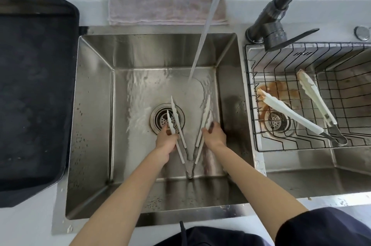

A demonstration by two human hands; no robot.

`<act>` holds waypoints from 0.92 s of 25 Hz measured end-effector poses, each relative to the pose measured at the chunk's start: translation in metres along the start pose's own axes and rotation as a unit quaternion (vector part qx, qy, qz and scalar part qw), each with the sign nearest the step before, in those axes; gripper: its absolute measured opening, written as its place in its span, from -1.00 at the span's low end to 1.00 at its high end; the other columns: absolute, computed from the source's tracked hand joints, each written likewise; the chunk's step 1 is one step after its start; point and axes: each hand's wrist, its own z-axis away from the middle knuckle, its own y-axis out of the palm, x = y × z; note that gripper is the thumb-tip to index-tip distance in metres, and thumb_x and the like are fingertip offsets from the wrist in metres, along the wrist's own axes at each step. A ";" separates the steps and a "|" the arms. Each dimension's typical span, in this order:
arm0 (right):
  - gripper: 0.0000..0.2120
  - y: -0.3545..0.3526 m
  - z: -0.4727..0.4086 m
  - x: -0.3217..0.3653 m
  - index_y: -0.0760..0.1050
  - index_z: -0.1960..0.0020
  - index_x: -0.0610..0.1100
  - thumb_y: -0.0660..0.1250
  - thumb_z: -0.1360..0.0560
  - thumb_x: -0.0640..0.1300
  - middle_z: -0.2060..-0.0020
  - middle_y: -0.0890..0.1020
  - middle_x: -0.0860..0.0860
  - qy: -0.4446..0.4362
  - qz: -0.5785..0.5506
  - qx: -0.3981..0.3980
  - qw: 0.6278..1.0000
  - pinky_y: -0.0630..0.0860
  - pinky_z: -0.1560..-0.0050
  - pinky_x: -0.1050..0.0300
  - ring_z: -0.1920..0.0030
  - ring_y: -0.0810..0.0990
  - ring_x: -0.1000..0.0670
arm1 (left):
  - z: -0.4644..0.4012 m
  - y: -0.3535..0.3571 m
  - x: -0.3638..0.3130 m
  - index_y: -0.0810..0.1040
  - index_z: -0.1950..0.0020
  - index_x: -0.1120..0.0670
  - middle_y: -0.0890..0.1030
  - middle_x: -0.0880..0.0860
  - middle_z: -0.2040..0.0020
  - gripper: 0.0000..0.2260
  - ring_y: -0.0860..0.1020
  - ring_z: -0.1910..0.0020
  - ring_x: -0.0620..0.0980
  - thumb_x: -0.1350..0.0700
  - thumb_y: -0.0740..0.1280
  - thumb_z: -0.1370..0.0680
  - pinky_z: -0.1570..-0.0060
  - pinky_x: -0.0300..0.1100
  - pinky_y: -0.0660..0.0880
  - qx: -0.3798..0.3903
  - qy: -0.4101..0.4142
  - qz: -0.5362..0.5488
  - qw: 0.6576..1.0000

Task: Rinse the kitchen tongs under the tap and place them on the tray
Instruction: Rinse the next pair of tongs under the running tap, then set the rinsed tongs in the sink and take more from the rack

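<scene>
Two pairs of white kitchen tongs with metal hinge ends are held low in the left sink basin [96, 105]. My left hand [166, 139] grips the left tongs [176, 123] over the drain. The right tongs [204, 119] are gripped by my right hand [213, 135]. Both pairs point away from me, their tips spread apart, hinge ends close together near me. Water [202, 45] streams from the dark tap [281, 4] and lands just beyond the tips, between them. The dark tray [34, 85] lies on the counter left of the sink.
In the right basin, a black wire rack [301, 145] holds two more white tongs [291, 113] with brown residue at their tips. A pinkish cloth [160, 10] lies folded behind the sink. A drain strainer [158, 119] sits in the left basin floor.
</scene>
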 end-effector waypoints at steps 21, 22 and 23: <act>-0.38 -0.091 0.092 0.038 0.12 -0.50 -0.13 0.21 -0.52 0.03 -0.51 0.19 -0.09 -0.304 0.248 -0.099 0.914 0.01 -0.52 -0.09 -0.53 0.07 -0.10 | 0.108 0.000 -0.074 0.08 -0.52 0.08 0.22 0.14 -0.51 -0.42 0.25 -0.46 0.12 0.01 0.20 -0.55 -0.40 0.00 0.26 -0.053 0.326 -0.502 0.799; -0.38 -0.101 0.094 0.036 0.12 -0.50 -0.13 0.22 -0.52 0.02 -0.51 0.19 -0.09 -0.308 0.251 -0.109 0.911 0.01 -0.52 -0.10 -0.53 0.07 -0.11 | 0.113 0.005 -0.077 0.08 -0.52 0.03 0.21 0.14 -0.51 -0.43 0.24 -0.46 0.13 0.00 0.19 -0.55 -0.39 0.05 0.26 -0.060 0.333 -0.517 0.786; -0.38 -0.110 0.097 0.033 0.12 -0.50 -0.13 0.22 -0.52 0.02 -0.51 0.19 -0.09 -0.311 0.252 -0.117 0.909 0.01 -0.51 -0.10 -0.53 0.07 -0.11 | 0.118 0.012 -0.080 0.09 -0.52 0.00 0.20 0.14 -0.52 -0.43 0.25 -0.46 0.13 -0.01 0.19 -0.54 -0.39 0.08 0.26 -0.068 0.343 -0.527 0.775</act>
